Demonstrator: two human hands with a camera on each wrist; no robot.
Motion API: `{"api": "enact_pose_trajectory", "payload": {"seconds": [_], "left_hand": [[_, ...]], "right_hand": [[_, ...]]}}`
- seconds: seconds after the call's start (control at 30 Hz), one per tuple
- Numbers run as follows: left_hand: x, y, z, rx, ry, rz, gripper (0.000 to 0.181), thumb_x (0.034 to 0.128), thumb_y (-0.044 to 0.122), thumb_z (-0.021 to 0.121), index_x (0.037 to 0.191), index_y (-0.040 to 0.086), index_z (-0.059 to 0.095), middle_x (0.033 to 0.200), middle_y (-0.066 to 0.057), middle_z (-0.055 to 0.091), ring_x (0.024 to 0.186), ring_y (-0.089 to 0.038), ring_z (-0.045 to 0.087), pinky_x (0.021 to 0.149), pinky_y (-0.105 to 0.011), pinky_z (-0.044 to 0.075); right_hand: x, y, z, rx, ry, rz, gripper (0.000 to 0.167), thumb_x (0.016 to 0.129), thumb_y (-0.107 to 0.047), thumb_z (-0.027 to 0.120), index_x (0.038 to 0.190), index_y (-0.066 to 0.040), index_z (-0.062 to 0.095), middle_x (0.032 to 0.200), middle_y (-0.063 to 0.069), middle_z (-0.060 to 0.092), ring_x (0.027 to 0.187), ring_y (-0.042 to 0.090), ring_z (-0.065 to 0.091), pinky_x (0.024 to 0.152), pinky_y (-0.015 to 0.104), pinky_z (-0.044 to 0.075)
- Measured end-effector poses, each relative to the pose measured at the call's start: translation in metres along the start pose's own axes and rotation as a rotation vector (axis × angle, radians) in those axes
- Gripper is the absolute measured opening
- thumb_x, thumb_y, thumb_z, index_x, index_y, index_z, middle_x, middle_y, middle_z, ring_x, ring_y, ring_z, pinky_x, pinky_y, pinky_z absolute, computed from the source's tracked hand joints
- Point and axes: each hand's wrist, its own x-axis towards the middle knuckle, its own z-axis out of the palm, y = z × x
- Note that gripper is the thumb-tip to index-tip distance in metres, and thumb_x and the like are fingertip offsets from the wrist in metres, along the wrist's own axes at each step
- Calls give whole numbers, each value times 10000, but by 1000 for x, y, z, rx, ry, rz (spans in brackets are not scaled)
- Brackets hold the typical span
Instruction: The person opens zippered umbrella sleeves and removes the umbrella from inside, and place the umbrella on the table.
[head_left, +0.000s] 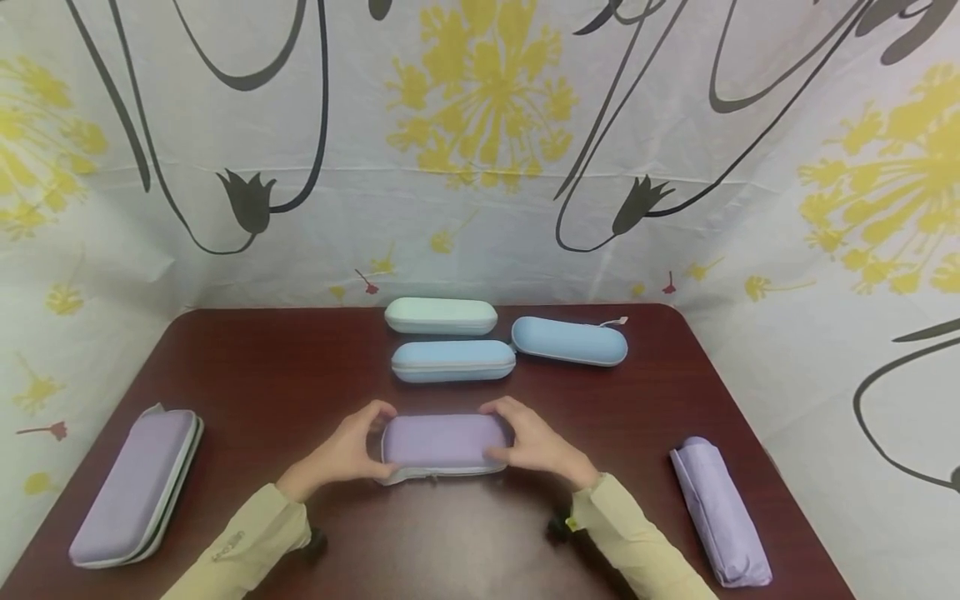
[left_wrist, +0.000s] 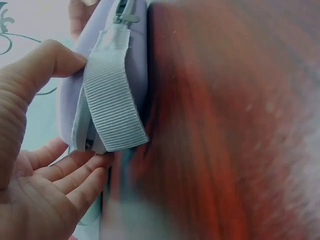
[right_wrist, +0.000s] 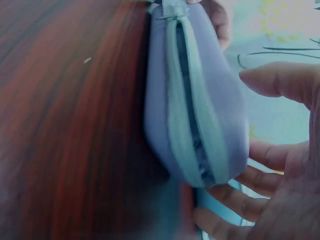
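A lavender hard-shell zip case [head_left: 446,442] lies crosswise on the dark red-brown table, between both hands. My left hand [head_left: 347,446] grips its left end, thumb at the near side and fingers round the far side. A grey ribbon strap [left_wrist: 112,95] hangs from that end, beside the zip pull [left_wrist: 125,19]. At the opposite end my right hand [head_left: 542,442] holds the case, its thumb over the near part and its fingers at the far corner. Pale zip tape [right_wrist: 177,95] runs along the case's side in the right wrist view, with a dark gap between its edges.
Behind the case lie a mint case [head_left: 441,317], a light blue case [head_left: 453,361] and another blue case [head_left: 570,342]. A larger lavender case [head_left: 138,487] lies at the left edge. At the right is a lavender folded umbrella [head_left: 722,512]. Patterned cloth [head_left: 480,225] hangs around the table.
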Motion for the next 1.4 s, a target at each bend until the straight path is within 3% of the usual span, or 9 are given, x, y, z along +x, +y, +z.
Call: {"api": "enact_pose_trajectory", "payload": {"seconds": [0.07,0.37,0.53,0.77,1.0,1.1,1.23,1.33,1.4], "left_hand": [[2,0,-3,-14,-10,-25,658,603,130,837,1144,5,485,1072,-96,574,966,-257,592,848,-416,496],[20,-4,-11,-83,-35,-32,564,659,29,788,1167,19,542,1041,-98,542,892,-237,575,767,-362,530],[32,-9,-12,-82,-58,-24,533,689,-13,750,1185,40,560,1039,-101,574,921,-247,576,765,-371,525],[50,-11,-9,-100,-112,30,499,700,-61,682,1182,13,580,1129,-143,597,984,-284,556,701,-345,536],[62,-6,-2,-64,-126,80,472,692,-92,631,1149,24,607,1129,-123,610,933,-228,550,678,-310,535],[61,1,4,31,-59,117,454,678,-91,628,1116,28,626,1096,-110,621,906,-212,554,692,-340,520],[52,17,16,174,145,103,424,654,-64,659,1071,4,624,1063,-126,607,976,-266,544,811,-414,464],[45,37,29,136,314,-33,494,648,6,693,1118,-65,558,1088,-210,546,1015,-352,493,860,-480,404],[43,52,38,61,385,-163,622,640,75,718,1190,-103,488,1140,-264,488,1050,-396,445,879,-508,380]], "right_hand": [[-2,3,0,19,-9,-6,516,724,-199,739,1182,-44,560,1135,59,569,1028,171,524,904,369,436],[-22,-1,1,42,-28,26,527,698,-214,761,1150,-49,544,1083,22,556,975,142,517,885,347,449],[-35,-9,11,56,19,4,530,682,-193,786,1124,-36,539,1045,18,561,944,138,546,845,322,474],[-50,-27,36,238,112,-15,469,675,-80,797,1052,-3,529,871,33,578,725,145,572,575,237,504],[-57,-45,49,340,113,8,362,714,-37,765,990,-10,532,843,60,581,726,183,585,583,243,514],[-58,-47,50,325,117,-36,329,732,-46,752,985,-8,545,846,80,588,739,194,589,597,240,516],[-55,-39,44,304,121,-62,304,745,-42,735,990,11,563,857,103,600,756,221,599,622,243,522],[-47,-30,35,309,143,-15,315,739,5,713,1014,43,565,872,128,610,764,238,608,638,255,529],[-40,-24,30,306,165,29,309,746,27,691,1027,59,564,880,140,619,767,235,615,651,263,529]]}}
